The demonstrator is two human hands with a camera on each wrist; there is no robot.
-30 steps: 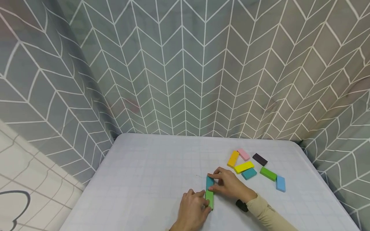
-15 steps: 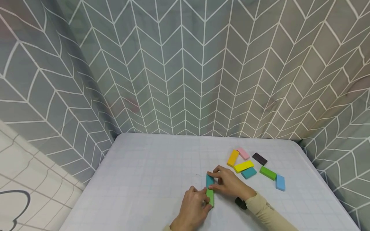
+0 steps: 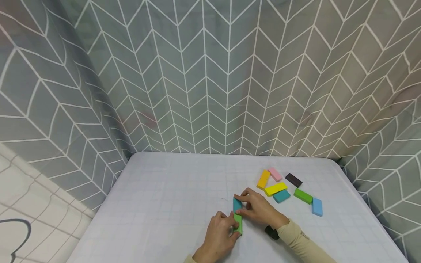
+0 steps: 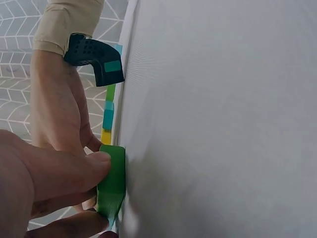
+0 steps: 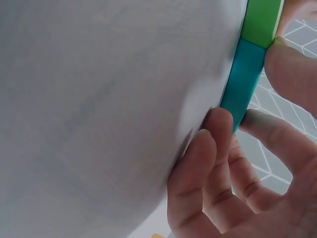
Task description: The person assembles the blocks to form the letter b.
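Note:
A green block (image 3: 238, 223) and a teal block (image 3: 236, 205) lie end to end on the table, touching, in one line running away from me. My left hand (image 3: 218, 236) pinches the near, green block between thumb and fingers. On the far one, the teal block (image 5: 242, 79), my right hand (image 3: 260, 209) has its thumb near the joint and a fingertip at the far end. In the left wrist view the green block (image 4: 112, 181) stands out beside my left thumb. Fingers hide part of both blocks.
To the right lie loose blocks: orange (image 3: 263, 179), pink (image 3: 275, 174), yellow (image 3: 275, 189), a second teal block (image 3: 281, 196), dark brown (image 3: 294, 180), a second green block (image 3: 303, 196) and light blue (image 3: 317, 207). A patterned curtain (image 3: 210, 80) hangs behind the table (image 3: 164, 193).
Both hands keep their hold on the two blocks. The whole view has shifted slightly, and the green and teal blocks appear marginally farther up the picture than one second ago.

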